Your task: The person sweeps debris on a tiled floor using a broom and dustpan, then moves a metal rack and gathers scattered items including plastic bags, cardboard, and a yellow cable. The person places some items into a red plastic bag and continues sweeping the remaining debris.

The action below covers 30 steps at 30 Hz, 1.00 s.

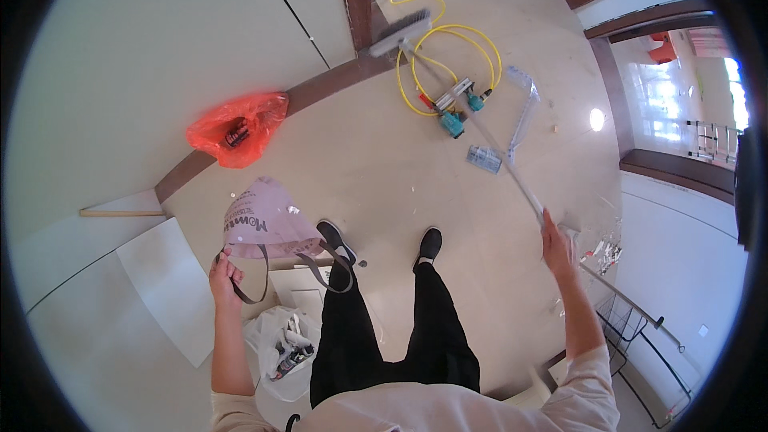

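Observation:
My left hand [225, 279] grips the rim and a dark strap of a pink printed tote bag [273, 216], which hangs out in front of my left leg. In my right hand [559, 246] is the pale handle of a broom [522, 183]. The handle runs forward and to the left, over a green power tool with a metal bar. At its far end the bristled broom head [401, 33] is raised and slightly blurred, near the brown wall corner.
A yellow hose [499, 66] lies coiled around the green tool [451, 124]. Clear plastic packaging [483, 159] is nearby. A red plastic bag [258, 144] rests by the left wall. White bag [273, 336] stands beside my left leg; a wire rack [621, 318] is at right.

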{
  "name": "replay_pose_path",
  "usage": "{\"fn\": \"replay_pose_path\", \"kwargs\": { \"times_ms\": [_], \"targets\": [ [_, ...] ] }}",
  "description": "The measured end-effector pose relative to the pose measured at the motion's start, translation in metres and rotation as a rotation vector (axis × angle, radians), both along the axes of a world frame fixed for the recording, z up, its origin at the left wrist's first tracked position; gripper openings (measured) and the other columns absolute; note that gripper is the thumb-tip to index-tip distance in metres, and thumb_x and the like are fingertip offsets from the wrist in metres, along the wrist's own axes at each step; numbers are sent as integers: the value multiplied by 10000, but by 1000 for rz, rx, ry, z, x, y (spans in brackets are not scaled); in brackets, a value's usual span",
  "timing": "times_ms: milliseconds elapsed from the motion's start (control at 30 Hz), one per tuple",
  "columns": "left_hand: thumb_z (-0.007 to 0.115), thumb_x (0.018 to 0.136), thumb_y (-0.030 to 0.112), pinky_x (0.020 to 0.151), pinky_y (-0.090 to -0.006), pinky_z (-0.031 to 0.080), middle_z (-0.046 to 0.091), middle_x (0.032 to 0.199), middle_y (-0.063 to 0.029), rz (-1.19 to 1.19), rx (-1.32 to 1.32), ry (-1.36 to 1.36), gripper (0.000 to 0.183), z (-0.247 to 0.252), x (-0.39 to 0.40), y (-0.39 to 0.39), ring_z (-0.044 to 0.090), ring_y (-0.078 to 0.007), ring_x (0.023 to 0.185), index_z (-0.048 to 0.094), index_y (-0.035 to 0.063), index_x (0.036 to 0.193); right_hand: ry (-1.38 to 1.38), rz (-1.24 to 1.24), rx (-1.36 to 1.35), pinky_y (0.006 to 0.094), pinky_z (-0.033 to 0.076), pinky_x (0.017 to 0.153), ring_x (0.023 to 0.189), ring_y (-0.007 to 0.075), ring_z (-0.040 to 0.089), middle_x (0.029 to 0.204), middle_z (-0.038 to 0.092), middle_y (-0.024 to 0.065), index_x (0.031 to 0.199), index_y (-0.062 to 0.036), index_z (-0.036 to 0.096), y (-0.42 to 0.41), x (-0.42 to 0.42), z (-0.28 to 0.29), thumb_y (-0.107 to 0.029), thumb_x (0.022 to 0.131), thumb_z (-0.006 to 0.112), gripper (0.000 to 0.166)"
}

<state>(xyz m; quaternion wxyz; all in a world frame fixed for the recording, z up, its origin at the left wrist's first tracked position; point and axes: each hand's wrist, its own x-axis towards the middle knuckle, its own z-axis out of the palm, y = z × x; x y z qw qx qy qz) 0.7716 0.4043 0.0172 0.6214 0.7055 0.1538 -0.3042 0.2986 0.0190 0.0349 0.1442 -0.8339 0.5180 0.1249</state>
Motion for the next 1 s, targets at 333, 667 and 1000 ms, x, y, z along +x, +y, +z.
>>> {"fn": "replay_pose_path", "kwargs": {
  "times_ms": [333,667,1000],
  "targets": [
    [488,826,224,397,-211,261,269,492,60,47,-9,48,177,-7,5,0,259,-56,406,496,56,881,318,52,127,432,433,634,711,338,552,714,555,189,1216,-221,355,-44,24,63,-195,800,458,429],
    [516,811,263,410,-200,265,265,503,70,54,58,21,205,-13,6,23,257,-53,414,500,68,874,86,-37,394,313,408,813,989,235,516,1127,494,124,1239,-109,331,23,-18,95,-81,813,407,434],
    [493,825,254,419,-206,277,254,499,55,121,65,-49,237,-6,-4,55,252,-63,405,477,28,895,248,186,387,451,418,627,704,351,544,736,555,186,1248,-246,282,70,-67,-7,-221,804,464,481]
  ]
}}
